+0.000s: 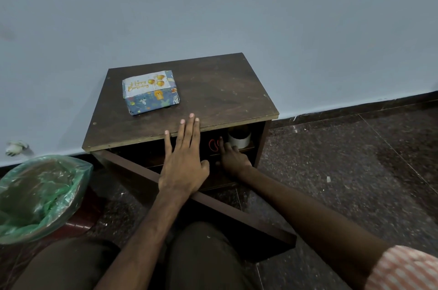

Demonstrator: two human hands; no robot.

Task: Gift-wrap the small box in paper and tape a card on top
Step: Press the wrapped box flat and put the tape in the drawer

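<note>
Head view, wrapped box (151, 100) with card (145, 85) on top, at left rear of the cabinet (213, 95), your left hand (184, 161) flat, fingers straight, empty, over the front edge, your right hand (233, 157) inside the shelf beside tape roll (239, 140), grip indiscernible in shadow, open door (213, 204) under both forearms, green-bagged bin (35, 195) at left.

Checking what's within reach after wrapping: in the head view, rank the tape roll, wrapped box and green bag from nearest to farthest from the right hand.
1. tape roll, inside the cabinet, just beyond the right hand.
2. wrapped box, on its top, back left.
3. green bag, on the floor, far left.
</note>
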